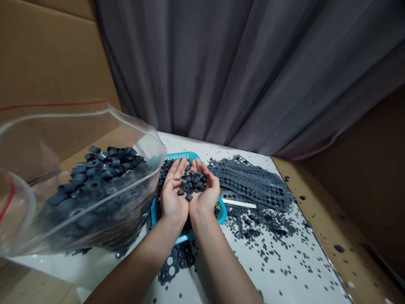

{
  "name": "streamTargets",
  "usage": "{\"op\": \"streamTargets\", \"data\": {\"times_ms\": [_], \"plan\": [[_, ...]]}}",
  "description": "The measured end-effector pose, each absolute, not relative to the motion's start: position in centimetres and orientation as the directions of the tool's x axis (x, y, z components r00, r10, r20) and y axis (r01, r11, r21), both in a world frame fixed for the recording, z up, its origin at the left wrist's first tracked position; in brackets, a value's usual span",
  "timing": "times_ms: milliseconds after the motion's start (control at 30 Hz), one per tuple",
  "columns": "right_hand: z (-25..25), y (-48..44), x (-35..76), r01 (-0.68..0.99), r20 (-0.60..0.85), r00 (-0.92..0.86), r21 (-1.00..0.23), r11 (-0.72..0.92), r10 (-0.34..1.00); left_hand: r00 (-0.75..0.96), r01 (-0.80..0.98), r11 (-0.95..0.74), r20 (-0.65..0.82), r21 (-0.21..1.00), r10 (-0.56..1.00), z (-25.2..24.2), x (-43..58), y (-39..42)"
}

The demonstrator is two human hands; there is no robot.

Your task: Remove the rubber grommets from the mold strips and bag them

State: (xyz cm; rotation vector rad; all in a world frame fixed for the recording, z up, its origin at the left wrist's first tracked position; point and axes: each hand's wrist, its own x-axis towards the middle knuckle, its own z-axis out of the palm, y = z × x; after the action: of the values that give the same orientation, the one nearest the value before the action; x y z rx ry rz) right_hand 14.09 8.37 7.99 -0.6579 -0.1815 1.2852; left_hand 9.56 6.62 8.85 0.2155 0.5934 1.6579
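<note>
My left hand (172, 196) and my right hand (205, 190) are cupped side by side, palms up, holding a heap of small dark grey rubber rings (191, 183). Some of the rings rest on the fingers near the edges of my palms. To the left of my left hand, a clear zip-top plastic bag (150, 147) tilts with its mouth toward my hands. It holds many similar rings (95, 177). Neither hand touches the bag, and nothing in view shows what supports it.
A teal tray (221, 215) lies under my hands. Punched dark rubber sheets (249, 183) lie to the right on a white table (294, 274) strewn with small rubber bits. A grey curtain (221, 71) hangs behind, and cardboard panels (41, 50) line the sides.
</note>
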Motion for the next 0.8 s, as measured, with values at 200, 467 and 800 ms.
{"op": "streamTargets", "data": {"times_ms": [200, 467, 800], "plan": [[8.7, 8.1, 14.2, -0.865, -0.294, 0.275, -0.492, 0.102, 0.915, -0.183, -0.904, -0.085, -0.2, 0.419, 0.962, 8.8, 9.5, 6.6], [9.5, 8.0, 14.0, -0.931, -0.367, 0.243, -0.349, 0.109, 0.898, -0.156, -0.933, -0.057, -0.256, 0.355, 0.954, 9.0, 9.4, 7.0], [8.5, 8.2, 13.9, -0.909, -0.347, 0.255, -0.405, 0.101, 0.902, -0.179, -0.924, -0.05, -0.313, 0.378, 0.933, 9.0, 9.2, 6.9]]}}
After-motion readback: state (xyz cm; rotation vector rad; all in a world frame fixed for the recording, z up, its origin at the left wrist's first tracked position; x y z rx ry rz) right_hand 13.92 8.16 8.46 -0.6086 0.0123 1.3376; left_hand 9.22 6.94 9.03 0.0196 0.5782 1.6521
